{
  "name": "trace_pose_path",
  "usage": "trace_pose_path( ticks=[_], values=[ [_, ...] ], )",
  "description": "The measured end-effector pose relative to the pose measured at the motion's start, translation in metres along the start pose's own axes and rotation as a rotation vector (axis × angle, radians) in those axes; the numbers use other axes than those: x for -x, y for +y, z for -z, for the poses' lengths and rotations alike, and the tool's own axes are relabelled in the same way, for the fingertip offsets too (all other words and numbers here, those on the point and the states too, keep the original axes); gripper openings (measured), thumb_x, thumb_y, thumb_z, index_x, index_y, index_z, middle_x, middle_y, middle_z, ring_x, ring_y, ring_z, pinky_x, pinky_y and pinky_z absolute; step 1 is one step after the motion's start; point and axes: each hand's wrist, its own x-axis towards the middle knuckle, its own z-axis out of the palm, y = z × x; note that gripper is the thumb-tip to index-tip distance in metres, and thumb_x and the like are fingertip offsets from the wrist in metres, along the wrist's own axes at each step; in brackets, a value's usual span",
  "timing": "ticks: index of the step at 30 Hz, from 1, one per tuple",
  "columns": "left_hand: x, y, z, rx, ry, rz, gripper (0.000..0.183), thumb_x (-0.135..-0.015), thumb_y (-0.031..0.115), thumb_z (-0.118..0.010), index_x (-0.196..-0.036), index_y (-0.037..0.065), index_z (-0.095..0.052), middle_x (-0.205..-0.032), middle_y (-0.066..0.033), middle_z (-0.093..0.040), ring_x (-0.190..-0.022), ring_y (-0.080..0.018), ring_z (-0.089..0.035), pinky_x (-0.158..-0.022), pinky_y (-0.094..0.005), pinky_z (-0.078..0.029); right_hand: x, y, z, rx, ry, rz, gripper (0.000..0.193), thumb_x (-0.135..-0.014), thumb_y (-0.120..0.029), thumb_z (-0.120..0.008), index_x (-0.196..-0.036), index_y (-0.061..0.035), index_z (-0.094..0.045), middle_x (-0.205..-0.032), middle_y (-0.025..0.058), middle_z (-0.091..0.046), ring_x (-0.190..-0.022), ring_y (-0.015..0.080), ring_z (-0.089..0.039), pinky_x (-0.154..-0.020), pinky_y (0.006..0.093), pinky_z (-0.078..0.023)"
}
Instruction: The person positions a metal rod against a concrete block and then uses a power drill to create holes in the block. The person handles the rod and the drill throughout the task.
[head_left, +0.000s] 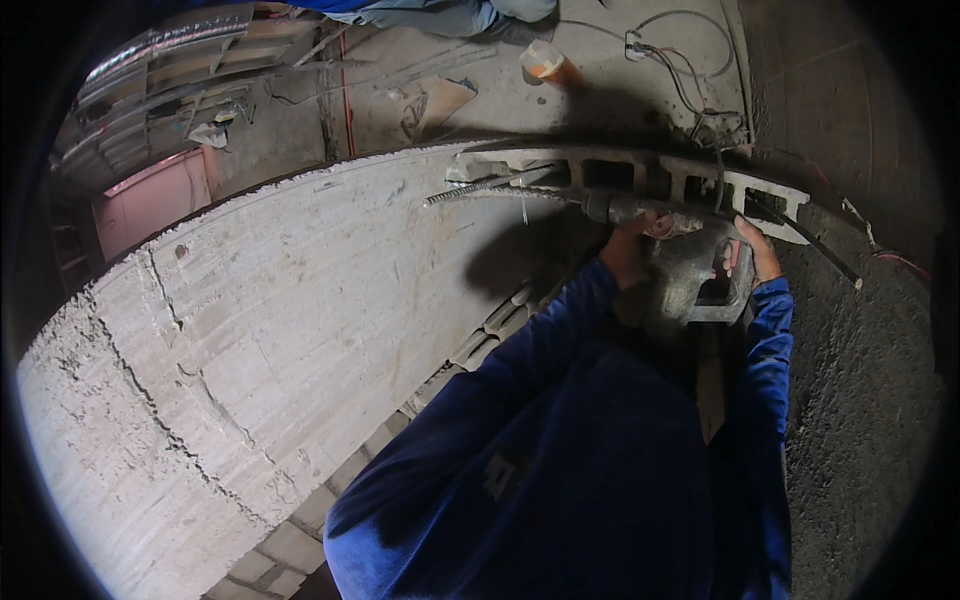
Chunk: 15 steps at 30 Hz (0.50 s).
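Left hand (628,252) is curling, fingertips hidden, around the front of a scuffed grey power tool (670,285); right hand (764,250) is wrapping its loop handle (743,292). The tool is sitting between both hands. Just beyond, rough grey hollow concrete blocks (678,180) are showing dark cells. Farther off, a white-and-orange tapered container (548,64) is keeping its contents indistinct.

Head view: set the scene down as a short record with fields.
Left hand: on the front part of the power tool, left hand, power tool
Right hand: right hand on the looped rear handle
Tool nose: points left, near the hollow block; contact unclear
Metal bars: ribbed bar left, another bar right
Left side: pale concrete surface
Beyond: orange-and-white container, cables
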Motion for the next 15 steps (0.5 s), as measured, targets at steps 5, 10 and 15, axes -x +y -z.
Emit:
trace_pose_path(
  ticks=[5, 10, 15],
  values=[
    [0.0030, 0.0055, -0.0097, -0.096, 0.049, 0.013, 0.052, -0.088, 0.042, -0.057, -0.125, 0.007, -0.049, -0.125, -0.0092, -0.053, -0.118, -0.0238, -0.049, -0.101, -0.0448, -0.036, -0.0044, 0.0021, 0.0013, -0.019, -0.008, -0.016, 0.041, -0.080, -0.044, -0.069, -0.094, -0.0065, -0.061, -0.061, 0.0057, -0.060, -0.046, 0.0153, -0.057, -0.043, 0.0278, -0.047],
    [0.0013, 0.0063, -0.0099, 0.181, 0.084, 0.066, 0.048, -0.089, 0.040, -0.055, -0.124, 0.008, -0.050, -0.124, -0.0070, -0.053, -0.117, -0.0211, -0.048, -0.102, -0.0394, -0.034, -0.0038, 0.0027, 0.0022, -0.021, 0.002, -0.027, 0.041, -0.079, -0.044, -0.070, -0.092, -0.0064, -0.061, -0.061, 0.0059, -0.059, -0.045, 0.0156, -0.056, -0.043, 0.0279, -0.047],
    [-0.0025, 0.0022, -0.0033, 0.033, 0.085, 0.055, 0.049, -0.087, 0.040, -0.058, -0.124, 0.009, -0.051, -0.125, -0.0079, -0.053, -0.115, -0.0248, -0.049, -0.101, -0.0456, -0.033, -0.0056, -0.0016, 0.0044, -0.003, 0.018, -0.027, 0.043, -0.077, -0.046, -0.072, -0.092, -0.0063, -0.061, -0.062, 0.0059, -0.059, -0.045, 0.0160, -0.056, -0.043, 0.0283, -0.047]
  ],
)
